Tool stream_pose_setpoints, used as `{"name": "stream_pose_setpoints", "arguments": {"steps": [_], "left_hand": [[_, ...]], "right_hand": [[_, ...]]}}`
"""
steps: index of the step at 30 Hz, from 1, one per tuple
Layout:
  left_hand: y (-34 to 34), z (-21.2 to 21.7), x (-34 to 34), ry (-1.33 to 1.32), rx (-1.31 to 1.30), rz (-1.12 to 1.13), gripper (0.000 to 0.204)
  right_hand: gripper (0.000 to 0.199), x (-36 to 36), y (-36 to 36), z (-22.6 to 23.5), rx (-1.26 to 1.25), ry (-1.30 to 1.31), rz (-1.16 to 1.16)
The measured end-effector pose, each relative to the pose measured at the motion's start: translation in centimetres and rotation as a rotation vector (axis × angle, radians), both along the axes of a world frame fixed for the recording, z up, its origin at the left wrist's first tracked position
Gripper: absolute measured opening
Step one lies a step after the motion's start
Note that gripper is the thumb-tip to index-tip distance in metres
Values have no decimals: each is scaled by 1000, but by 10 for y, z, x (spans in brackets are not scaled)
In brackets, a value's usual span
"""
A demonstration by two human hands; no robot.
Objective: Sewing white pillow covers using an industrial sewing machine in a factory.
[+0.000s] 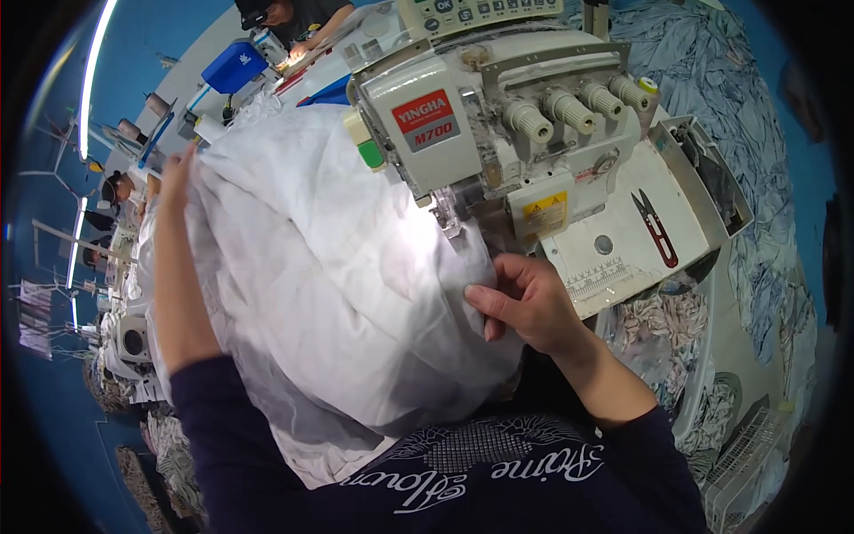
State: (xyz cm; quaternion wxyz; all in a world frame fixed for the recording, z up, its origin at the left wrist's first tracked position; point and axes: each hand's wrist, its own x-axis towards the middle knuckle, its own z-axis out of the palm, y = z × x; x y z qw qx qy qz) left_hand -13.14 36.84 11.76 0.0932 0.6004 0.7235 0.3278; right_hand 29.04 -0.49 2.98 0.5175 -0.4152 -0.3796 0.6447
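A large sheer white fabric (294, 267) is spread over the table and drapes into my lap. Its right edge runs up to the presser foot (447, 218) of a white overlock sewing machine (498, 116), where a lamp lights it brightly. Close below the foot, my right hand (529, 298) pinches that edge between thumb and fingers. My left arm reaches far out to the left, and my left hand (181, 173) grips the fabric's far left part; its fingertips are small in the picture.
Red-handled thread snips (656, 233) lie on the machine's bed, beside a grey metal tray (703, 173). Below is a clear bin (663, 343) of fabric scraps. Heaped grey-green cloth (712, 80) lies to the right. Other people work at machines at the far left and top.
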Motion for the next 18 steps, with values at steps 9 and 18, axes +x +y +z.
{"name": "stream_pose_setpoints", "arguments": {"steps": [9,18], "left_hand": [[-393,-98,153,415,67,-572,53],[-361,-84,138,-109,233,-294,10]], "right_hand": [[13,-1,-8,5,63,71,34],[22,-1,-8,1,55,-42,-24]]}}
